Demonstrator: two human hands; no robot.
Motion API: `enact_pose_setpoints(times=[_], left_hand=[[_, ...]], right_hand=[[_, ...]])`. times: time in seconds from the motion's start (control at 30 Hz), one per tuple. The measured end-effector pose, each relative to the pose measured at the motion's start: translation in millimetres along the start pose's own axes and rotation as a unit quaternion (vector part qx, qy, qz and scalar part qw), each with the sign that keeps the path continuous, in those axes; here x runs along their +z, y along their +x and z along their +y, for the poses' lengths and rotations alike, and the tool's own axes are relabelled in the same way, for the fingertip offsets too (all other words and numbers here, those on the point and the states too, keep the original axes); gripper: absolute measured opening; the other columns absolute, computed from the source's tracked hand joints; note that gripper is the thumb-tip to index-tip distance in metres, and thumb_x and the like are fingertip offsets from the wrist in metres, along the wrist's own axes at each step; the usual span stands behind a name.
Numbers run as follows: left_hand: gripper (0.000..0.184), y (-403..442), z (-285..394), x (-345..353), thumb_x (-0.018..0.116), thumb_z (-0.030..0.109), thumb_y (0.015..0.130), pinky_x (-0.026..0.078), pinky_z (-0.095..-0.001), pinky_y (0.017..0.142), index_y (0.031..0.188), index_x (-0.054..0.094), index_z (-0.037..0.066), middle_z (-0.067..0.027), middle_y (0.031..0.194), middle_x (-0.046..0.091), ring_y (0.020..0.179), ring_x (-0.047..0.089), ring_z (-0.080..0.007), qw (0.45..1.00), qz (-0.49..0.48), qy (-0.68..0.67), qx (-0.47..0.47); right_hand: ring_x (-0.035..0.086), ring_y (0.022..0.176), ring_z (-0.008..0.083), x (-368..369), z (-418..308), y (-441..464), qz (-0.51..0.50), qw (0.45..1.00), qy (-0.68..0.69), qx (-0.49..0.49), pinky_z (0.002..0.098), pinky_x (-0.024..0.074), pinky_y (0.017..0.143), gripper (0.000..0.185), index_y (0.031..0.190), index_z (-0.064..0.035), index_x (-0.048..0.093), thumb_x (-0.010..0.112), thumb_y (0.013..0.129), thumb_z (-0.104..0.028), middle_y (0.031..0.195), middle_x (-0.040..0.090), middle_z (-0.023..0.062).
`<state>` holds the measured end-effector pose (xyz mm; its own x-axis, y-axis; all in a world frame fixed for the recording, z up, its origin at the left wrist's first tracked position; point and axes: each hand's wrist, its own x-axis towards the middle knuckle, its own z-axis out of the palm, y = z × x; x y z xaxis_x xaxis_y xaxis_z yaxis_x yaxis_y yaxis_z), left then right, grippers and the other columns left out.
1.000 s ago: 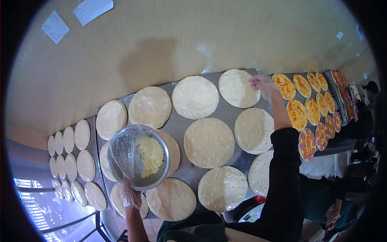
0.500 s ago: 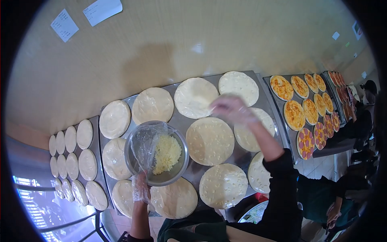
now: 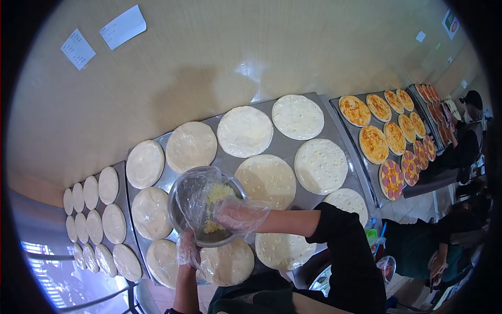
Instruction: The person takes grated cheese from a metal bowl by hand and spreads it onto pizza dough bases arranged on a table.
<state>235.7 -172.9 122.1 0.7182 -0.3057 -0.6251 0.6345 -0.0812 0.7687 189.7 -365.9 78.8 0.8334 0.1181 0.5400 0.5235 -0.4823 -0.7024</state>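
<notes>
My left hand (image 3: 188, 248), in a clear plastic glove, grips the lower rim of a metal bowl (image 3: 238, 230), its fingers closed. A crumpled clear plastic sheet (image 3: 191, 196) lies over the bowl's left side. Inside is a heap of pale yellow grated cheese (image 3: 218, 193). My right hand (image 3: 234, 213), also gloved, reaches into the bowl against the cheese; its fingertips are hidden. Around the bowl, flat round dough bases (image 3: 265, 180) lie on a metal tray (image 3: 209, 123). Those at the right, such as one dough base (image 3: 320, 166), carry small pale bits.
A tray of more dough bases (image 3: 114, 224) stands at the left. To the right, another tray (image 3: 370, 167) holds sauced and sausage-topped pizzas (image 3: 391, 179). A person (image 3: 429, 251) stands at lower right, others farther back. Paper notes (image 3: 123, 27) hang on the wall (image 3: 209, 42).
My right hand has moved from above the upper dough bases down and left into the bowl. My left hand still holds the bowl. The view has shifted slightly.
</notes>
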Motion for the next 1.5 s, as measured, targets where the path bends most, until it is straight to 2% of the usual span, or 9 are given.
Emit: enact_pose_setpoints(times=[0.17,0.23,0.57,0.7,0.93,1.13,1.2,1.4,1.5], left_hand=[[0.033,-10.8,2.2,5.6,0.049,0.025,0.079,0.045,-0.0342,0.072,0.102,0.045,0.003,-0.0098,0.096,0.052,0.084,0.053,-0.0209,0.943,-0.093,0.275,0.162],[0.037,-3.8,-1.7,10.4,0.045,0.032,0.076,0.041,-0.0265,0.057,0.093,0.052,0.001,-0.0072,0.08,0.053,0.067,0.051,-0.0148,1.0,-0.011,0.015,0.004],[0.032,-3.7,-1.5,11.3,0.045,0.029,0.079,0.044,-0.0298,0.061,0.093,0.05,0.001,-0.0097,0.084,0.053,0.071,0.054,-0.0175,1.0,0.017,-0.021,0.005],[0.031,-7.6,4.9,8.1,0.047,0.028,0.078,0.045,-0.0312,0.066,0.095,0.049,0.002,-0.0093,0.088,0.052,0.078,0.053,-0.0182,1.0,0.0,-0.019,0.005],[0.039,-6.3,4.9,-18.2,0.05,0.024,0.078,0.047,-0.0358,0.067,0.109,0.04,0.003,-0.0092,0.098,0.052,0.084,0.054,-0.0217,0.996,0.032,-0.084,-0.003],[0.034,-13.7,10.2,-21.2,0.052,0.025,0.074,0.045,-0.0318,0.068,0.1,0.045,0.004,-0.0081,0.091,0.051,0.079,0.053,-0.019,0.993,0.045,-0.112,0.015],[0.034,-13.1,8.7,-26.2,0.052,0.025,0.074,0.045,-0.0312,0.067,0.1,0.045,0.004,-0.0079,0.091,0.051,0.079,0.053,-0.0187,0.993,0.043,-0.112,0.014],[0.032,-17.6,7.0,-36.1,0.052,0.024,0.076,0.043,-0.0305,0.068,0.1,0.046,0.005,-0.0071,0.09,0.051,0.083,0.051,-0.0177,0.991,0.039,-0.124,0.018],[0.03,4.3,-26.3,-70.6,0.05,0.022,0.078,0.042,-0.0318,0.07,0.102,0.046,0.004,-0.0106,0.092,0.051,0.085,0.05,-0.0213,0.993,0.028,0.002,0.113]], right_hand=[[0.05,0.064,0.03,-12.6,-17.8,12.7,-0.167,0.975,-0.143,0.034,0.0365,0.0385,0.058,0.019,0.067,-0.0006,0.047,0.046,0.072,-0.019,0.066,0.046,0.0163],[0.052,0.07,0.0282,-24.2,-19.4,17.8,-0.219,0.969,-0.063,0.091,0.0352,0.0408,0.061,0.013,0.078,-0.0024,0.054,0.047,0.073,-0.011,0.074,0.05,0.0155],[0.056,0.073,0.0212,-63.7,-32.2,28.9,-0.14,0.982,-0.044,0.123,0.0288,0.0436,0.064,0.019,0.093,-0.0071,0.059,0.055,0.074,-0.009,0.077,0.057,0.0093],[0.056,0.069,0.0116,-113.0,-44.2,32.9,-0.023,0.851,0.324,0.412,0.0229,0.0459,0.063,0.017,0.087,-0.0007,0.06,0.06,0.071,-0.008,0.082,0.06,0.0074],[0.057,0.063,0.0133,-239.9,67.5,-35.9,0.282,0.832,0.079,0.471,0.0229,0.0472,0.059,0.017,0.085,0.0024,0.06,0.059,0.069,-0.003,0.075,0.06,0.0081],[0.057,0.062,0.0162,-272.0,145.2,-80.7,0.3,0.757,0.074,0.576,0.0251,0.0463,0.058,0.012,0.079,-0.0033,0.062,0.056,0.07,-0.006,0.071,0.059,0.0086],[0.057,0.07,0.021,-263.4,129.9,-77.3,0.133,0.8,-0.376,0.449,0.0283,0.045,0.066,0.01,0.074,-0.0088,0.062,0.055,0.067,-0.006,0.073,0.059,0.0102],[0.056,0.062,0.0161,-264.4,125.7,-75.0,0.122,0.786,-0.451,0.405,0.0263,0.0444,0.059,0.008,0.073,-0.006,0.061,0.059,0.065,-0.006,0.07,0.059,0.0082],[0.057,0.065,0.0153,-245.0,99.1,-44.9,0.21,0.844,-0.029,0.493,0.0252,0.0454,0.063,0.011,0.079,-0.0059,0.061,0.056,0.071,-0.008,0.074,0.06,0.0058]])
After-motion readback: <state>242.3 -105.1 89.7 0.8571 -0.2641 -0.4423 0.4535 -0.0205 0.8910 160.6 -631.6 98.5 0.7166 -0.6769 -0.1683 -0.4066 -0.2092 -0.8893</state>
